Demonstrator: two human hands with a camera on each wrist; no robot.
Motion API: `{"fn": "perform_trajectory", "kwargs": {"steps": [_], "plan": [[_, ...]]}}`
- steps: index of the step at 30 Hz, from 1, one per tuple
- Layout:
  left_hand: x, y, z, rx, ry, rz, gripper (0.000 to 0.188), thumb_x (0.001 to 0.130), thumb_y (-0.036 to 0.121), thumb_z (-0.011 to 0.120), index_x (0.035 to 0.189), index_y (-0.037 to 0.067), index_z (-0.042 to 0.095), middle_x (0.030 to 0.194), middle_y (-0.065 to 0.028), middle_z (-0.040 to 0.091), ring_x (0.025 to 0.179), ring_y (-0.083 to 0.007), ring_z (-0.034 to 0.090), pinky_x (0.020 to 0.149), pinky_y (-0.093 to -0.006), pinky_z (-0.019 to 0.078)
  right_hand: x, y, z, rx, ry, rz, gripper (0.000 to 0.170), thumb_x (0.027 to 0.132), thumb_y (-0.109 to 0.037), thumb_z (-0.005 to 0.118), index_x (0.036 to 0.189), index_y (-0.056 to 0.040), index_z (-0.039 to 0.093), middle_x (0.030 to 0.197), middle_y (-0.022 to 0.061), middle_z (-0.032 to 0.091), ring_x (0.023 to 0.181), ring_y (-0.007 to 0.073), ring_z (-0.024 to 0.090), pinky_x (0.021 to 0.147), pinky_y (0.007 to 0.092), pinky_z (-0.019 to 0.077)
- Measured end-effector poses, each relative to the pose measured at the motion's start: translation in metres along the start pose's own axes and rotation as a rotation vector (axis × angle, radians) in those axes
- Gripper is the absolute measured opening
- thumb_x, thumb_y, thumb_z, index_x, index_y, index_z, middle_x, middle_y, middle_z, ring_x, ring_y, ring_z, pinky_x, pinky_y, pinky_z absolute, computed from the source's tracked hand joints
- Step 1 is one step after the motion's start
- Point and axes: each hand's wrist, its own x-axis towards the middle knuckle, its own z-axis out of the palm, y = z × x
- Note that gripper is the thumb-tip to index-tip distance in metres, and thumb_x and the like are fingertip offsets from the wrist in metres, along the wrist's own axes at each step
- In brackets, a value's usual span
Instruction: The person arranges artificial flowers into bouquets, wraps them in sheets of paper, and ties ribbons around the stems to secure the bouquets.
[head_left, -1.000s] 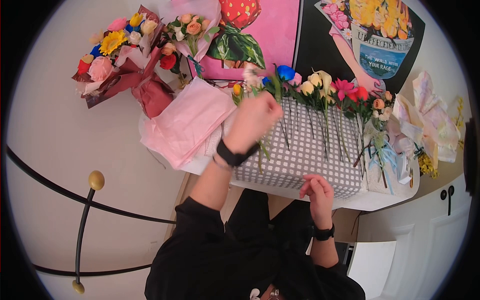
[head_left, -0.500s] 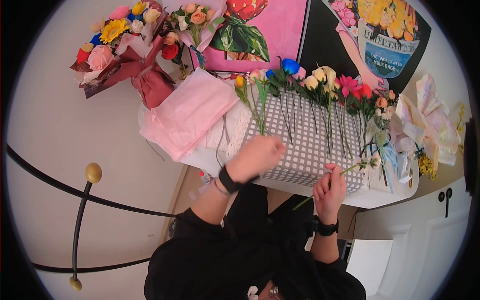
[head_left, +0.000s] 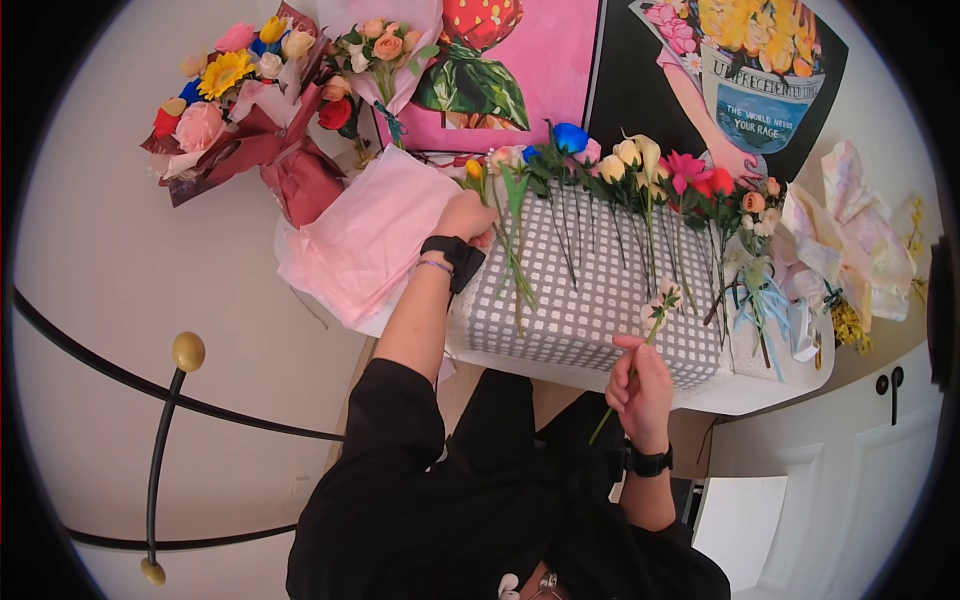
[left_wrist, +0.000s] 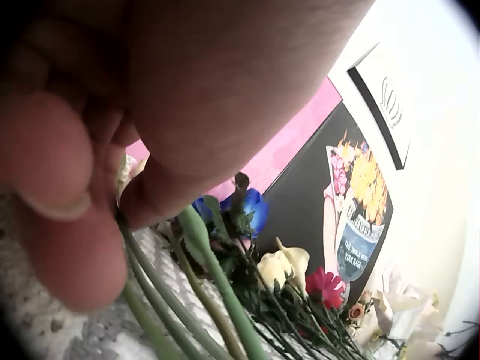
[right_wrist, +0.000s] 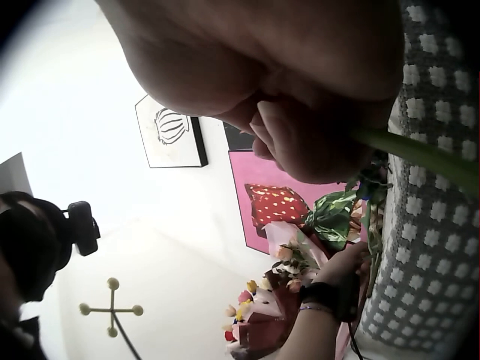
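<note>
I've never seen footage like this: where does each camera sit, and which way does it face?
Head: worn on the head, facing forward and down at flowers; left hand, right hand, arms, torso and legs show.
Left wrist: worn there, facing past left fingers and stems toward the black painting.
Right wrist: worn there, facing past right fingers and a held stem toward the strawberry painting; left arm and head show.
Head and right wrist share the strawberry painting.

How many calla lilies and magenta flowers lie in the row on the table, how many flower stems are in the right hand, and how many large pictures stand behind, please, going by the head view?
Calla lily: 1
Magenta flower: 1
Flower stem in the right hand: 1
Large pictures (pink strawberry one, black-backed one): 2
Total: 5
</note>
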Motion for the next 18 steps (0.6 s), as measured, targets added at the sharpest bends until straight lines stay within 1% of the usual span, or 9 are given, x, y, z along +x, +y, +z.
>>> {"fn": "perform_trajectory", "kwargs": {"steps": [1, 2, 5, 7, 11, 13, 15, 17, 18], "plan": [[-0.005, 0.003, -0.003, -0.043, 0.035, -0.003, 0.026, 0.085, 0.016, 0.061, 0.076, -0.008, 0.064, 0.062, -0.0116, 0.066, 0.050, -0.0193, 0.066, 0.043, -0.0309, 0.0521, -0.001, 0.000, 0.000, 0.002, -0.001, 0.008, 0.037, 0.107, -0.028, 0.036, 0.121, 0.0007, 0.055, 0.069, 0.0017, 0.045, 0.048, 0.0076, 0.036, 0.041, 0.0220, 0.0307], [-0.008, 0.004, -0.003, -0.041, 0.033, -0.006, 0.026, 0.085, 0.016, 0.061, 0.076, -0.008, 0.064, 0.062, -0.0116, 0.066, 0.050, -0.0193, 0.066, 0.043, -0.0309, 0.0521, -0.002, 0.000, 0.000, 0.005, -0.001, 0.019, 0.035, 0.107, -0.026, 0.036, 0.119, 0.0009, 0.056, 0.069, 0.0019, 0.045, 0.048, 0.0075, 0.036, 0.040, 0.0222, 0.0314], [-0.020, 0.010, -0.009, -0.086, 0.199, 0.126, 0.028, 0.086, 0.017, 0.061, 0.074, -0.007, 0.062, 0.061, -0.0126, 0.066, 0.048, -0.0191, 0.065, 0.043, -0.0314, 0.0520, -0.001, 0.002, 0.002, -0.012, 0.018, 0.033, 0.034, 0.107, -0.025, 0.037, 0.116, 0.0010, 0.057, 0.067, 0.0016, 0.045, 0.046, 0.0071, 0.035, 0.039, 0.0218, 0.0303], [-0.022, 0.013, -0.013, -0.051, 0.417, 0.256, 0.029, 0.084, 0.018, 0.062, 0.066, -0.005, 0.061, 0.058, -0.0196, 0.064, 0.050, -0.0301, 0.066, 0.056, -0.0405, 0.0542, 0.001, 0.005, 0.001, -0.015, 0.008, 0.039, 0.033, 0.107, -0.025, 0.039, 0.116, 0.0013, 0.057, 0.067, 0.0013, 0.045, 0.047, 0.0068, 0.035, 0.040, 0.0214, 0.0301], [-0.018, 0.010, -0.018, -0.008, 0.518, 0.345, 0.021, 0.084, 0.017, 0.065, 0.077, -0.002, 0.060, 0.063, -0.0213, 0.064, 0.057, -0.0324, 0.067, 0.059, -0.0416, 0.0541, 0.002, 0.007, -0.001, -0.031, -0.005, 0.066, 0.031, 0.106, -0.024, 0.042, 0.115, 0.0013, 0.058, 0.066, 0.0000, 0.045, 0.047, 0.0053, 0.034, 0.040, 0.0205, 0.0291], [-0.017, 0.007, -0.019, -0.056, 0.583, 0.482, 0.019, 0.084, 0.013, 0.066, 0.088, -0.003, 0.057, 0.068, -0.0118, 0.068, 0.051, -0.0166, 0.065, 0.048, -0.0283, 0.0515, 0.002, 0.008, -0.002, -0.057, 0.002, 0.068, 0.031, 0.106, -0.024, 0.042, 0.115, 0.0012, 0.059, 0.066, -0.0003, 0.045, 0.047, 0.0050, 0.034, 0.040, 0.0203, 0.0291], [-0.021, 0.006, -0.018, -0.097, 0.566, 0.505, 0.019, 0.084, 0.011, 0.066, 0.092, -0.003, 0.056, 0.071, -0.0110, 0.069, 0.055, -0.0151, 0.065, 0.050, -0.0274, 0.0509, 0.001, 0.007, -0.002, -0.085, 0.014, 0.069, 0.031, 0.106, -0.024, 0.043, 0.115, 0.0011, 0.059, 0.066, -0.0006, 0.044, 0.048, 0.0048, 0.034, 0.040, 0.0201, 0.0290], [-0.039, 0.017, -0.018, -0.141, 0.547, 0.531, 0.020, 0.085, 0.009, 0.067, 0.096, -0.002, 0.055, 0.074, -0.0101, 0.069, 0.059, -0.0137, 0.066, 0.051, -0.0266, 0.0503, 0.000, 0.005, 0.000, -0.098, 0.050, 0.085, 0.031, 0.106, -0.024, 0.044, 0.115, 0.0019, 0.060, 0.066, 0.0001, 0.047, 0.049, 0.0058, 0.039, 0.041, 0.0211, 0.0350], [-0.053, 0.024, -0.016, -0.280, 0.467, 0.535, 0.019, 0.087, 0.008, 0.066, 0.099, -0.001, 0.054, 0.076, -0.0092, 0.070, 0.063, -0.0116, 0.065, 0.054, -0.0251, 0.0495, 0.001, 0.004, 0.000, -0.098, 0.056, 0.080, 0.031, 0.106, -0.024, 0.044, 0.115, 0.0019, 0.060, 0.066, 0.0001, 0.047, 0.049, 0.0058, 0.039, 0.041, 0.0211, 0.0350]]}}
